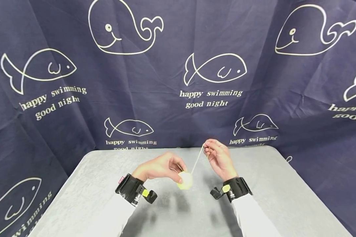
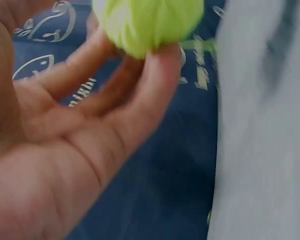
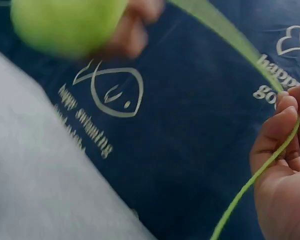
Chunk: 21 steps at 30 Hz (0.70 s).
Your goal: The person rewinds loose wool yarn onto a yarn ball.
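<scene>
Above the grey table (image 1: 106, 184), the left hand (image 1: 161, 168) grips a yellow-green yarn ball (image 1: 185, 180) in its fingertips. From the ball, the strand (image 1: 197, 159) runs taut up and right to the right hand (image 1: 219, 158), which pinches it.

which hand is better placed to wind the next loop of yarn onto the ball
Probably the right hand: its fingers already pinch the yarn strand raised above the ball, while the left hand grips the ball.

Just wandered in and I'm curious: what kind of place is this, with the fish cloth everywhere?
Probably a small set for filming hand work, not a home. A dark fish-print curtain surrounds a grey table, and both wrists wear cameras while the hands wind a ball of yarn.
</scene>
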Tool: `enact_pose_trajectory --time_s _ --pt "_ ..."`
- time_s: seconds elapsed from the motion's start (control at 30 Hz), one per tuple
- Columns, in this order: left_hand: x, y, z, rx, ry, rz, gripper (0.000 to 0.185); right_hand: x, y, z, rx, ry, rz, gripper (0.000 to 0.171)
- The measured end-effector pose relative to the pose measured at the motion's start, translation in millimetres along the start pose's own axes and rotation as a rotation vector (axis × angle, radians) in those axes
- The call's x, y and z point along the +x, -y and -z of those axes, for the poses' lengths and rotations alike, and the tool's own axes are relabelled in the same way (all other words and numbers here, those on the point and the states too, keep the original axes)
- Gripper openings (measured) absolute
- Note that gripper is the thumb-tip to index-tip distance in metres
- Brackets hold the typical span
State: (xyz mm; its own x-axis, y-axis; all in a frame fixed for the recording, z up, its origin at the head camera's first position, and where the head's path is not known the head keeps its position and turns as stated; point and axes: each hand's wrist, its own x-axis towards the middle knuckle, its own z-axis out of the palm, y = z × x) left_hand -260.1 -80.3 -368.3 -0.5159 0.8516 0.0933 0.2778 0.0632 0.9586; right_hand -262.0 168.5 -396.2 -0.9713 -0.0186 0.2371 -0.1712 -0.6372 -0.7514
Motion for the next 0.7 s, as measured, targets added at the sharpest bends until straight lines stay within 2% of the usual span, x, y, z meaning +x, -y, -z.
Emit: enact_pose_trajectory --time_s 0.03,0.1,0.13,0.2,0.3,0.37,0.43,0.5,0.57,0.63,0.7 --pt "0.4 -1.1 -0.1 -0.065 0.032 -0.048 0.032 -0.1 -3.3 0.7 -0.037 -0.011 -0.001 0.025" --pt "2.2 -4.0 -0.6 -0.181 0.056 -0.159 0.030 -1.5 -10.5 1.3 -0.125 -0.025 -0.011 0.022" --pt "3.5 -5.4 -1.0 -0.219 0.047 -0.221 0.029 -2.5 -14.3 1.4 -0.177 -0.029 -0.020 0.021" --pt "7.3 -7.9 -2.1 -0.300 -0.011 -0.338 0.028 -5.3 -21.5 0.6 -0.284 -0.028 -0.037 0.017" --pt "13.3 -12.3 -5.6 -0.396 -0.202 -0.452 0.033 -10.0 -30.1 -2.4 -0.461 0.004 -0.054 0.008" --pt "17.6 -14.3 -8.8 -0.450 -0.372 -0.485 0.036 -13.7 -33.5 -5.2 -0.574 0.048 -0.054 0.004" --pt "21.7 -15.0 -12.0 -0.455 -0.564 -0.502 0.036 -17.2 -35.1 -8.2 -0.678 0.110 -0.045 0.008" --pt "25.6 -13.5 -13.5 -0.373 -0.744 -0.501 0.032 -20.9 -34.3 -11.7 -0.765 0.181 -0.028 0.010" --pt "28.4 -10.3 -13.5 -0.206 -0.886 -0.487 0.032 -23.8 -31.6 -14.5 -0.829 0.253 -0.003 0.010" --pt "29.7 -5.5 -11.8 0.003 -0.977 -0.469 0.035 -26.5 -26.2 -17.6 -0.881 0.313 0.026 0.009" --pt "29.1 -0.7 -9.7 0.183 -1.012 -0.457 0.035 -28.2 -19.0 -19.8 -0.898 0.350 0.052 0.007"
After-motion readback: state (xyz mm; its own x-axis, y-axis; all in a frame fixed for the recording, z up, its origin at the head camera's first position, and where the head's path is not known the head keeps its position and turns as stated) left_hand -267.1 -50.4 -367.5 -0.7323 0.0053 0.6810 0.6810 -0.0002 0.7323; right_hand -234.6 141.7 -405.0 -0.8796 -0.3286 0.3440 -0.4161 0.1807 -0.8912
